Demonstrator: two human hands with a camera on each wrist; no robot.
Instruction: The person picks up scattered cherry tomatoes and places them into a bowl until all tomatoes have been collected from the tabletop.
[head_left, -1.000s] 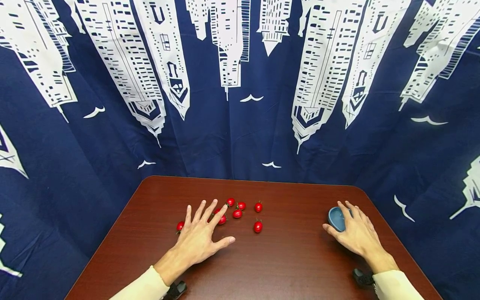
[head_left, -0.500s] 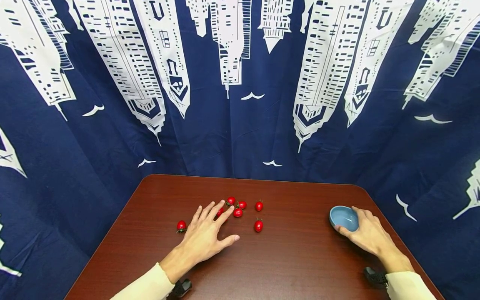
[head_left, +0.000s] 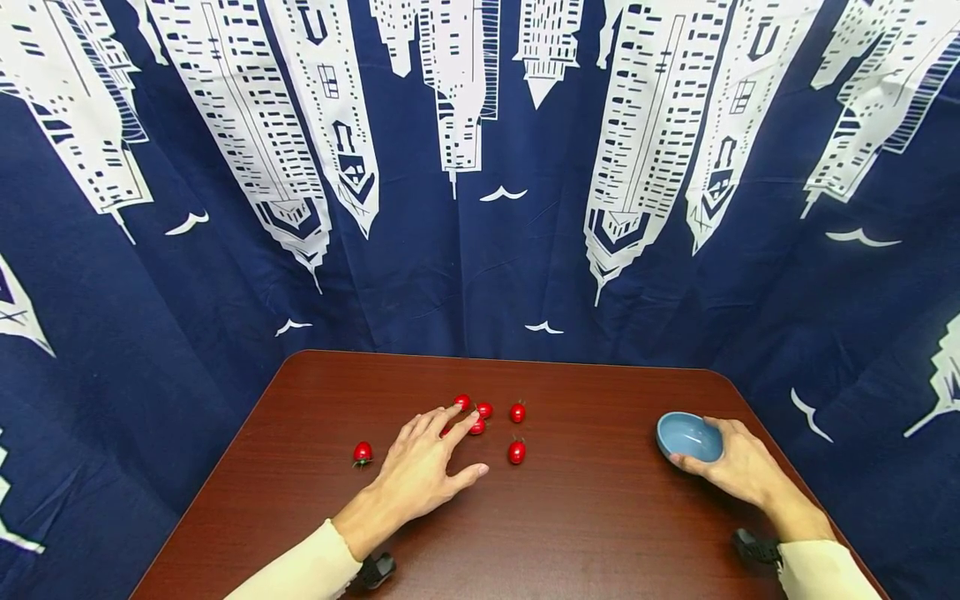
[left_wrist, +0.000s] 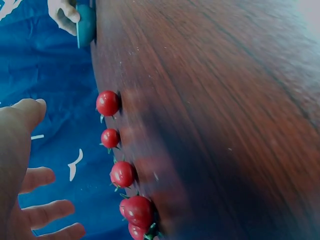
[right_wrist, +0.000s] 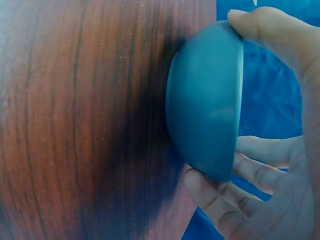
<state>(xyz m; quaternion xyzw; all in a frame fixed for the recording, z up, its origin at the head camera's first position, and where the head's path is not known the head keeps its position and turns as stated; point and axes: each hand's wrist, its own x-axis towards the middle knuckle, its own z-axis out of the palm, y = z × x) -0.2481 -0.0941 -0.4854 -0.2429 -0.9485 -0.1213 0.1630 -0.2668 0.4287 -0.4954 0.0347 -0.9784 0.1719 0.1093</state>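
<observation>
On the right side of the table, a small blue bowl [head_left: 686, 439] is gripped by my right hand [head_left: 742, 471], thumb at the near side of the rim and fingers round the far side. The right wrist view shows the bowl [right_wrist: 207, 105] from its side, thumb at one end and fingertips at the other. My left hand [head_left: 420, 467] hovers with spread, relaxed fingers, holding nothing. Beyond its fingertips lie several red cherry tomatoes [head_left: 484, 410], partly hidden by the hand. One tomato [head_left: 363, 452] lies alone to its left; another tomato [head_left: 517, 452] lies to its right.
The brown wooden table [head_left: 585, 517] has rounded far corners. A dark blue cloth [head_left: 480, 267] with white building prints hangs behind and at both sides. A dark strap device [head_left: 753, 546] sits on the right wrist, and another device [head_left: 375, 571] on the left.
My right hand has gone from reaching over the bowl to gripping its right side. The left hand has drifted slightly to the right, uncovering the lone tomato; its fingers now hide part of the cluster.
</observation>
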